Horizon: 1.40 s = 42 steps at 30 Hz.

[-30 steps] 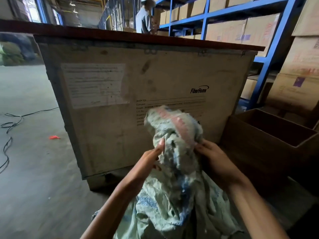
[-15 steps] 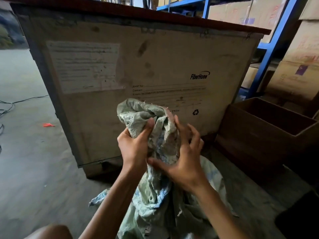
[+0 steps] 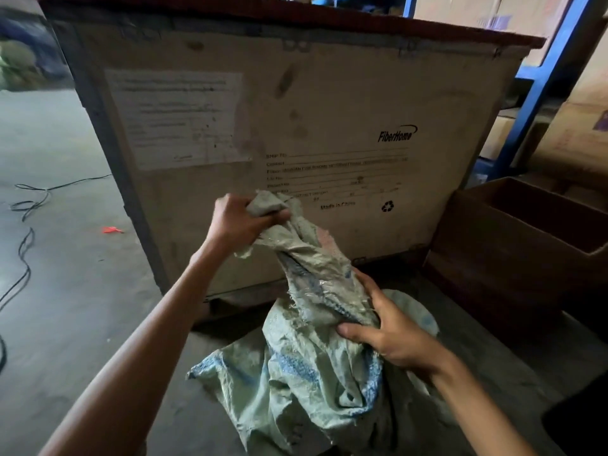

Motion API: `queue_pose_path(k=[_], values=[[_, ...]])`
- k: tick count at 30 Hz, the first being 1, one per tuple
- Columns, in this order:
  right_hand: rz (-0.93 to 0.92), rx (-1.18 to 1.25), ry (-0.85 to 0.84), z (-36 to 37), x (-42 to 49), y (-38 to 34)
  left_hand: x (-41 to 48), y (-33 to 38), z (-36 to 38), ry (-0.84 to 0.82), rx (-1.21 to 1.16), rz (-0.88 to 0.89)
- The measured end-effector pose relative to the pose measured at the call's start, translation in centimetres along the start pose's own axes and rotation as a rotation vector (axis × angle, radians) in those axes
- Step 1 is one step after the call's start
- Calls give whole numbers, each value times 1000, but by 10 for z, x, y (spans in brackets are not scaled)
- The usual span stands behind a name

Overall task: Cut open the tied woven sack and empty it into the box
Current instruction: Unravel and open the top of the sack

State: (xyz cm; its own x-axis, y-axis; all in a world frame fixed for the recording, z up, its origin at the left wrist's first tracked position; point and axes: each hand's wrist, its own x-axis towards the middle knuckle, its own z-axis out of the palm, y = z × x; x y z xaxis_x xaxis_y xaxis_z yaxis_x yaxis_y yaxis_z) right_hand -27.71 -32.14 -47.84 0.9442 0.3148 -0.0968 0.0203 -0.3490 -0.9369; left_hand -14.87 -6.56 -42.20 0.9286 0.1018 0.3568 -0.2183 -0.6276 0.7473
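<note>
A worn pale-green woven sack (image 3: 306,376) with blue print sits crumpled on the concrete floor in front of me. My left hand (image 3: 238,222) grips its bunched top end and holds it up and to the left. My right hand (image 3: 385,330) grips the sack's neck lower down, fingers curled round the twisted fabric. The stretch between my hands is pulled taut at a slant. An open brown cardboard box (image 3: 513,245) stands on the floor to the right. No cutting tool is in view.
A big wooden crate (image 3: 329,120) marked FiberHome stands right behind the sack. Blue shelving (image 3: 533,93) with cartons rises at the right. A black cable (image 3: 26,209) and a red scrap (image 3: 112,230) lie on the floor to the left.
My left hand has carried the sack's top up and left. My right hand has slid down the neck and closed on it, so the fabric between them is stretched.
</note>
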Motion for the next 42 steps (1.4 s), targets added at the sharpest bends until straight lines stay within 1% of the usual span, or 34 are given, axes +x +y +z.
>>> queue_pose_path(k=[1, 2, 3, 4, 5, 6, 7, 8, 9, 10, 11, 12, 13, 14, 15, 16, 17, 19, 20, 21, 22, 24, 25, 26, 27, 29, 30, 32, 36, 38, 39, 40, 42], values=[[14, 7, 23, -2, -1, 1, -2, 3, 5, -42, -121, -98], [29, 42, 55, -3, -2, 1, -5, 7, 9, -138, -318, -222], [45, 108, 97, -3, -1, 2, -11, 11, 10, -284, -584, -332], [59, 202, 145, -3, 0, 2, -19, 12, 11, -415, -903, -390], [65, 319, 203, -4, 2, 3, -30, 13, 14, -462, -1225, -387], [45, 436, 262, -4, 6, 4, -39, 9, 22, -428, -1451, -356], [8, 546, 313, -4, 8, 6, -50, 4, 33, -346, -1506, -314], [-21, 662, 342, -4, 11, 7, -60, 2, 44, -226, -1372, -311], [-43, 757, 342, -4, 12, 7, -70, 6, 54, -123, -1151, -350], [-50, 798, 331, -2, 12, 7, -80, 11, 63, -98, -947, -391], [-50, 778, 316, 0, 12, 7, -90, 20, 69, -177, -853, -398], [-70, 684, 306, 2, 11, 7, -97, 28, 75, -304, -828, -394], [-92, 535, 322, 4, 11, 5, -102, 35, 78, -393, -860, -403], [-101, 364, 369, 5, 11, 3, -104, 42, 78, -422, -917, -420], [-99, 246, 431, 5, 12, 1, -106, 45, 77, -435, -983, -429], [-125, 251, 462, 3, 11, -2, -107, 49, 75, -443, -1015, -410], [-169, 339, 447, 0, 10, -5, -106, 50, 73, -459, -1019, -373], [-224, 544, 334, -9, 5, -14, -102, 51, 66, -440, -914, -246], [-228, 578, 312, -13, 2, -21, -101, 51, 62, -430, -845, -173], [-222, 552, 336, -16, -1, -28, -101, 54, 57, -428, -777, -121], [-215, 501, 406, -17, 0, -31, -102, 54, 53, -429, -697, -77], [-225, 408, 558, -22, 2, -32, -96, 46, 47, -369, -526, -7], [-237, 377, 623, -26, 3, -32, -91, 38, 44, -294, -449, 4], [-241, 349, 702, -32, 5, -30, -84, 28, 40, -227, -435, -26], [-242, 335, 782, -37, 7, -28, -78, 22, 36, -195, -497, -102], [-230, 297, 900, -44, 11, -24, -71, 11, 32, -205, -629, -227], [-218, 281, 940, -44, 13, -21, -68, 7, 32, -217, -647, -262], [-183, 269, 995, -42, 19, -17, -65, 0, 32, -194, -618, -269], [-180, 314, 1083, -48, 15, -21, -60, -10, 21, -118, -695, -319], [-196, 333, 1063, -50, 10, -23, -63, -6, 18, -116, -736, -324], [-191, 343, 1024, -49, 9, -22, -66, -2, 18, -137, -806, -339], [-179, 360, 955, -47, 9, -22, -71, 5, 17, -193, -928, -370], [-126, 381, 769, -37, 11, -22, -81, 22, 14, -395, -1193, -420]])
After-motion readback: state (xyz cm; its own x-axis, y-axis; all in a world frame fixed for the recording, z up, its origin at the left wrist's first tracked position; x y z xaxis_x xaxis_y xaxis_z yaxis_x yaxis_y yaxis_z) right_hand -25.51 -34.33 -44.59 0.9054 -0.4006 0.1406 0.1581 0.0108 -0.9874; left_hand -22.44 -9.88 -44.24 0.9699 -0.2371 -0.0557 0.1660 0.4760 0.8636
